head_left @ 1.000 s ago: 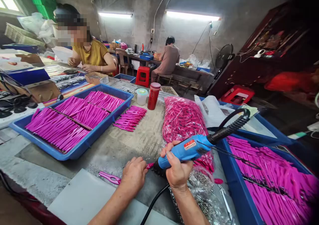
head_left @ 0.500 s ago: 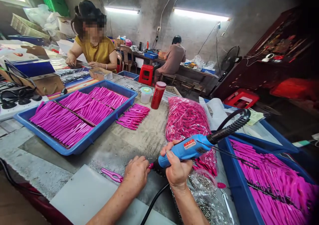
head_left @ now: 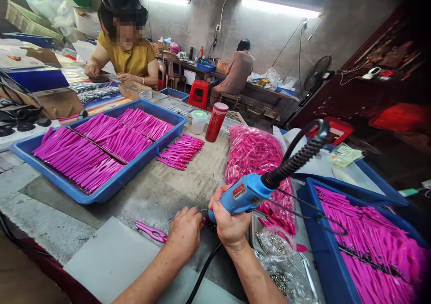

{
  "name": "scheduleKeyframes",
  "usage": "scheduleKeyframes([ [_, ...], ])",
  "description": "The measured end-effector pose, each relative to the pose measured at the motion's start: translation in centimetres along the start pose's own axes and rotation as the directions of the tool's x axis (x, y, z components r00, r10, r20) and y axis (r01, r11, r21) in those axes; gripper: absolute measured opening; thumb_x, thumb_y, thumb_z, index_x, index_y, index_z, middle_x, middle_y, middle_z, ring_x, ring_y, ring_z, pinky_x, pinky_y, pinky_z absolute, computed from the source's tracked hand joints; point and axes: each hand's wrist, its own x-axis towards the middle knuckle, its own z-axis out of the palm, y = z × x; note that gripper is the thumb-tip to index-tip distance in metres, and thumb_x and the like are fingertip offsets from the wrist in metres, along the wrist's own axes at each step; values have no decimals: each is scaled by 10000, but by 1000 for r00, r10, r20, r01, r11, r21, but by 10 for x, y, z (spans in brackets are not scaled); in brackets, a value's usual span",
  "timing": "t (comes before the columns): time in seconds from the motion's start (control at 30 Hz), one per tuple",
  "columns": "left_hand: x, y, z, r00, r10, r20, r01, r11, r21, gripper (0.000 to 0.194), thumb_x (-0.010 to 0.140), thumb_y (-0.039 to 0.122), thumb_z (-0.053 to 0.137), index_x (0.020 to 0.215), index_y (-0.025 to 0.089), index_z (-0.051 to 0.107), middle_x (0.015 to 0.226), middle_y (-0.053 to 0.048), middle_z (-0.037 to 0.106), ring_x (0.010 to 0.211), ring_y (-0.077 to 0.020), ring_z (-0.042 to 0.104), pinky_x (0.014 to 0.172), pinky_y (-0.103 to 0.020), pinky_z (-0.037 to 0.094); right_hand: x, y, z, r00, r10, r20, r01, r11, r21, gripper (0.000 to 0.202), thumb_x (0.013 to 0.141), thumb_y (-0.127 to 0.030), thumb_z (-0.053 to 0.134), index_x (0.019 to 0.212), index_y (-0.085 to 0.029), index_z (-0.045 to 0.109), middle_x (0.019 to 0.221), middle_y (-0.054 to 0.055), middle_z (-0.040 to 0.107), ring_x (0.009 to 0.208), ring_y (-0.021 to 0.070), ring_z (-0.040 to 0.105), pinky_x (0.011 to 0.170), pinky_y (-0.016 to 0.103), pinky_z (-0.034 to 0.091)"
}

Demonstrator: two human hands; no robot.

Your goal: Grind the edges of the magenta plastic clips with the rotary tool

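My left hand (head_left: 184,230) is closed around a pink plastic piece (head_left: 151,231), pressed against the tabletop; its forked end sticks out to the left and its other end shows at my fingertips. My right hand (head_left: 230,221) grips a blue electric screwdriver (head_left: 240,195) with a black ribbed cable sleeve (head_left: 296,160). The tool leans, its nose down beside my left fingertips; the contact point is hidden. Small metal rings (head_left: 203,200) lie just beyond my hands. A row of pink pieces (head_left: 181,151) lies farther back on the table.
Blue trays of pink pieces stand at left (head_left: 101,196) and right (head_left: 313,232). Around the table are a pink-filled bag (head_left: 254,153), red bottle (head_left: 216,122), white tub (head_left: 199,122), bag of small metal parts (head_left: 276,243) and grey sheet (head_left: 111,259). Two people sit beyond.
The blue screwdriver has tilted more upright, its cable end swinging left, and my right hand has shifted slightly left. The view has moved a little. My left hand keeps its hold.
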Motion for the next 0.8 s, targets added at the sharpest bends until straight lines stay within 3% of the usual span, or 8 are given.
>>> scheduleKeyframes([
  [0.3,-1,-1,-1,1000,11,-21,-11,1000,8,220,854,173,415,792,190,626,871,-35,622,864,-198,538,752,-302,397,4,-4,-1,998,30,56,-34,998,62,284,590,-249,668,812,-183,504,612,-22,544,463,131,510,453,282,436],
  [0.6,-5,1,-6,998,67,-5,-67,998,9,161,849,176,464,789,203,611,880,-26,612,879,-181,542,748,-277,397,-2,-25,-43,982,11,-187,22,984,176,283,637,-254,667,861,-184,509,653,-22,545,503,134,534,520,286,432],
  [0.8,-5,7,-3,992,122,19,-122,991,59,188,868,185,439,813,202,618,904,-33,615,893,-196,537,739,-293,395,-7,-29,-59,968,48,-245,2,980,201,284,644,-249,657,879,-196,507,664,-31,548,512,134,534,542,304,431],
])
